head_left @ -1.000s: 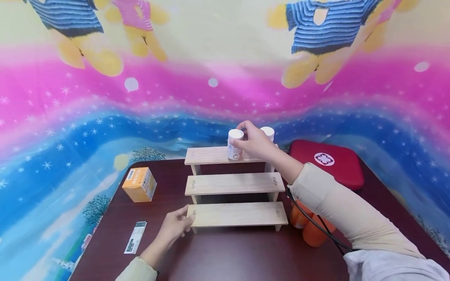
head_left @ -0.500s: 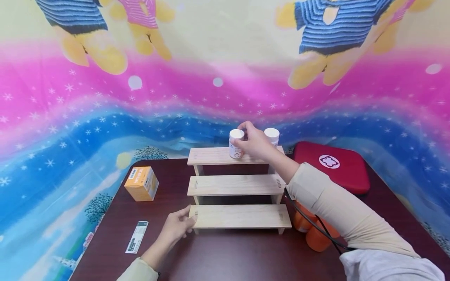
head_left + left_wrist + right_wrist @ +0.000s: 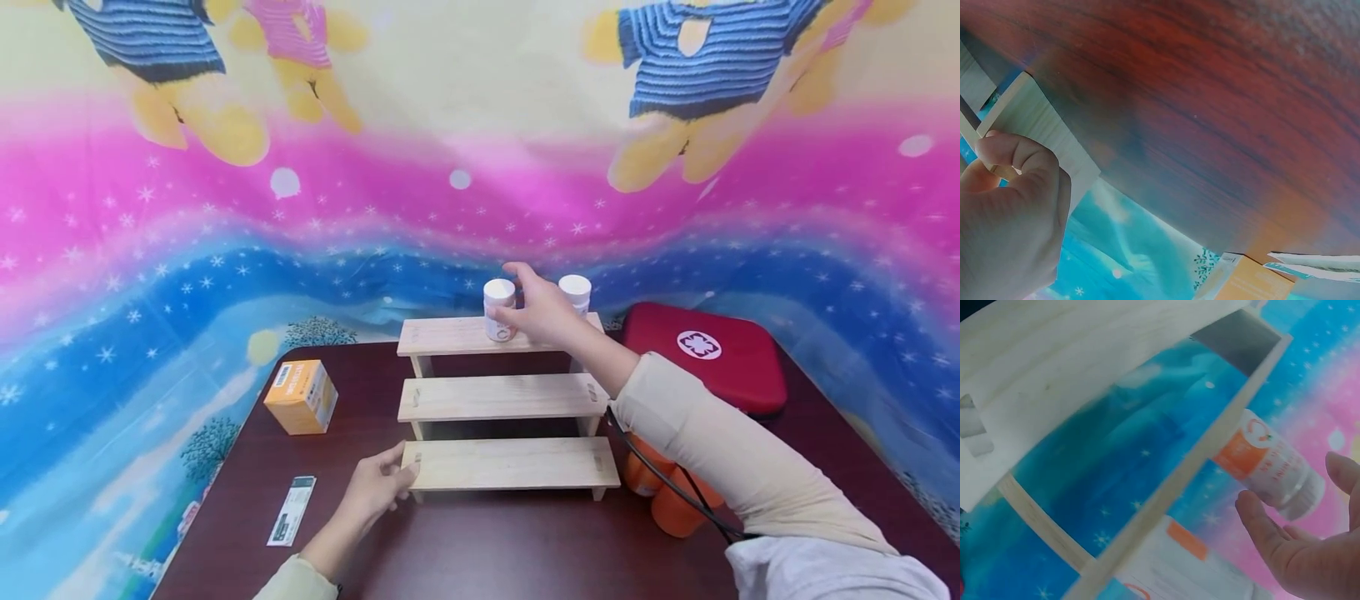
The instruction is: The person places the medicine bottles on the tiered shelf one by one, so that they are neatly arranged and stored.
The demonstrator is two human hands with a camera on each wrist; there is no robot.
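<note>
A three-tier wooden display stand [image 3: 502, 397] stands on the dark table in the head view. My left hand [image 3: 375, 483] grips the left end of its lowest board, fingers curled at the edge in the left wrist view. On the top board, left of my right hand [image 3: 545, 312], a white pill bottle [image 3: 499, 291] with an orange and white label stands upright. The right thumb and fingers are spread around this bottle [image 3: 1269, 465], and the right wrist view shows a gap between them. Another white pill bottle [image 3: 574, 288] stands to its right, partly hidden behind the hand.
A yellow-orange box [image 3: 300, 398] and a flat white-and-green packet [image 3: 291, 512] lie on the left. On the right are a red zip case [image 3: 705, 354] and orange containers [image 3: 678, 504], partly covered by the right sleeve and a black cable [image 3: 667, 475]. A printed cloth hangs behind the table.
My right fingers have opened away from the left pill bottle, which stays on the top board. My left hand keeps its place on the lowest board. The head view shifts slightly.
</note>
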